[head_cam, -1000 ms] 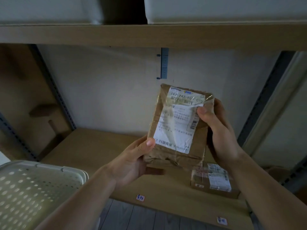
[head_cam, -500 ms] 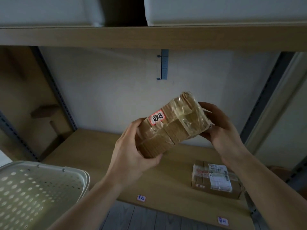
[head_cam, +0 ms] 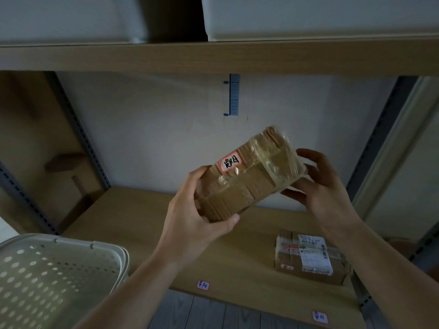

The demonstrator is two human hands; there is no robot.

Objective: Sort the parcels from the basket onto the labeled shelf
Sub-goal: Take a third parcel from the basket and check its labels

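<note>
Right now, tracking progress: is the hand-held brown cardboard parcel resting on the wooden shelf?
No: left hand and right hand hold the parcel above the shelf.

The wooden shelf point(head_cam: 147, 224) is carrying one taped cardboard parcel point(head_cam: 311, 260), lying flat near its right front corner. A handwritten label point(head_cam: 203, 285) is sticking to the front edge left of the parcel, and a second label point(head_cam: 319, 317) is sitting just below it.
</note>
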